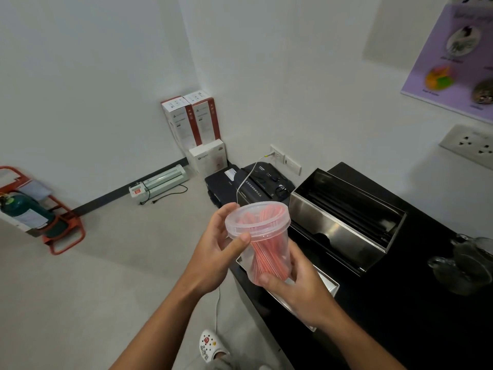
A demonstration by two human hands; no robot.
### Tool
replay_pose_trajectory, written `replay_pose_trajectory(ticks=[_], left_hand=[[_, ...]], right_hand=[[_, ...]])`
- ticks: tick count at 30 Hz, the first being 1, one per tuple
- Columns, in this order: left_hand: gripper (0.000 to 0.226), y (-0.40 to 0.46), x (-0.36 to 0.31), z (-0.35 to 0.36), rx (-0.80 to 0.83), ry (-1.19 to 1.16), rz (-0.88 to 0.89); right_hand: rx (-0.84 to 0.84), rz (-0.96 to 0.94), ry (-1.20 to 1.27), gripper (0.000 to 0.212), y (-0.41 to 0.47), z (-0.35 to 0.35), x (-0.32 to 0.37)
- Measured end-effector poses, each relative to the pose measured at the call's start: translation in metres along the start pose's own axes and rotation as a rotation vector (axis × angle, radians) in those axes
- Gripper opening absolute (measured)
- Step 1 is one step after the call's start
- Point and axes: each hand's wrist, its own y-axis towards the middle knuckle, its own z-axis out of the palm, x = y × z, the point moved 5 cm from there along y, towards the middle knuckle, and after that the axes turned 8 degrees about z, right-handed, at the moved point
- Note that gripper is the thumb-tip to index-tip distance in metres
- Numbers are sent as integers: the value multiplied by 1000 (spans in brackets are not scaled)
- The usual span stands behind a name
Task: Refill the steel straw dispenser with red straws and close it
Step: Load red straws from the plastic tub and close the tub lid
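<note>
A clear plastic container [274, 260] packed with red straws [266, 256] is held upright in front of me over the counter's left edge. My left hand [216, 252] grips its clear lid [257, 221], thumb on the rim. My right hand [296, 287] holds the container's bottom. The steel straw dispenser [344, 225] stands open on the black counter [400, 303] just right of the container, its inside dark. A flat steel piece [325, 284], which may be the dispenser's lid, lies on the counter under my right hand and is partly hidden.
Clear glassware [464, 265] sits at the counter's right edge. A black shredder [264, 182] and a black case stand on the floor beyond the counter. White boxes [194, 121] fill the corner. A fire extinguisher [26, 212] in an orange stand is at far left.
</note>
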Motion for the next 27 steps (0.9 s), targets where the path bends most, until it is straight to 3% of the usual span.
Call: replay_pose_trajectory(ticks=[5,10,18,27], left_hand=[[77,10,-27,-11,256,247,74],[73,20,-42,-6,491,321,84],[76,35,-45,11,470,404,98],[64,37,-44,26,343,197,64]], right_hand=[[83,-2,-68,73,-6,-3,8],[64,-5,-139,79,-11,-10,12],[-166,-59,-228,96,-22,-26,20],[-360,-215,-251,96,-27,-36,26]])
